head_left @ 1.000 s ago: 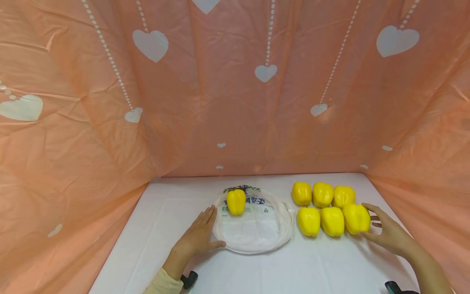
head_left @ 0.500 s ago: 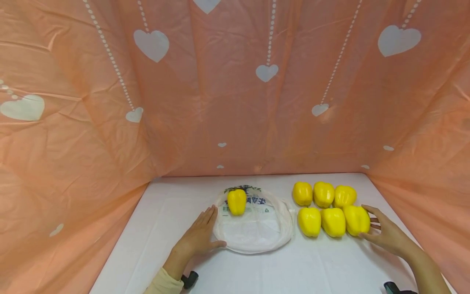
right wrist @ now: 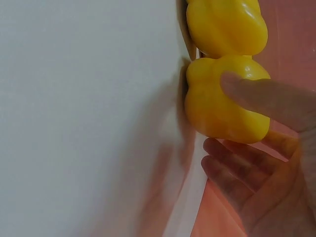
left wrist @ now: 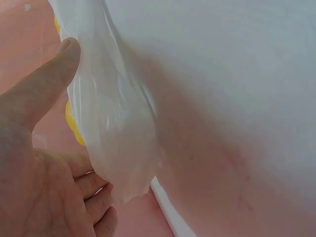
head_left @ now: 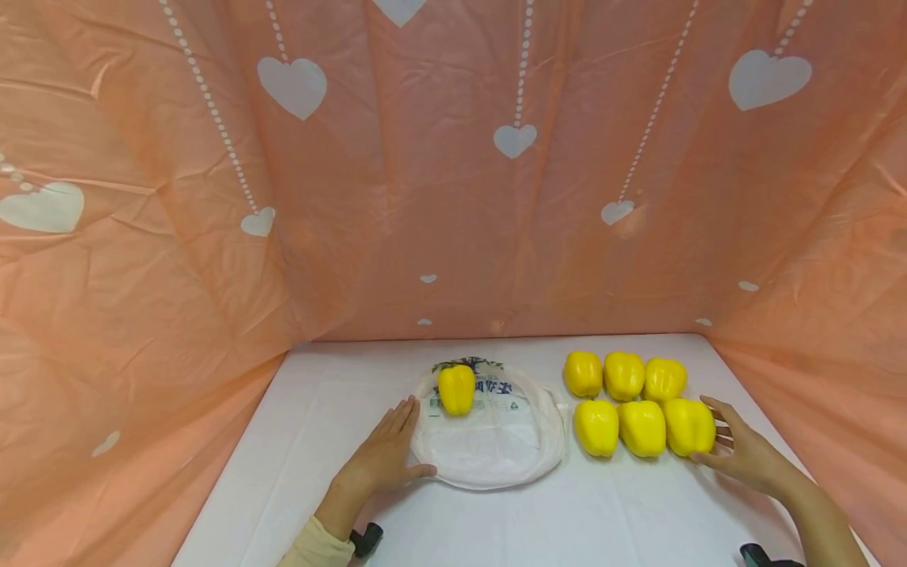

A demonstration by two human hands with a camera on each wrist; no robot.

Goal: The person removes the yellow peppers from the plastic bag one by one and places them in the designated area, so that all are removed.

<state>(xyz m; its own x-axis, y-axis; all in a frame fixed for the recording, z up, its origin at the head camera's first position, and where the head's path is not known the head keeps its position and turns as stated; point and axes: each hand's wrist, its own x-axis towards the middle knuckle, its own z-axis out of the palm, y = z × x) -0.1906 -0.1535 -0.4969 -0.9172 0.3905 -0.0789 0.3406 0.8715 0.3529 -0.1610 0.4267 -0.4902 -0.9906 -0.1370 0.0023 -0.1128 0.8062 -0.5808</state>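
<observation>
In the head view, a white plastic bag (head_left: 489,461) with a rolled rim lies spread in a ring. One yellow bell pepper (head_left: 457,390) sits inside it toward the back left. My left hand (head_left: 383,449) rests against the bag's left rim, fingers extended; the left wrist view has the thumb on the thin film (left wrist: 106,98). At the right, my right hand (head_left: 751,449) has thumb and index finger around the front-row end bell pepper (head_left: 690,428). In the right wrist view the thumb lies over that pepper (right wrist: 212,108), while the other fingers stay apart from it.
Beside the held pepper are two more front-row peppers (head_left: 642,429). Behind them stands a back row of three peppers (head_left: 623,376). The white table (head_left: 538,528) is bounded by an orange curtain (head_left: 496,236) with hearts at the back and sides.
The pepper at my right hand has shifted slightly down and to the right, into line with its row, and my right hand has moved slightly with it. The left hand stays put.
</observation>
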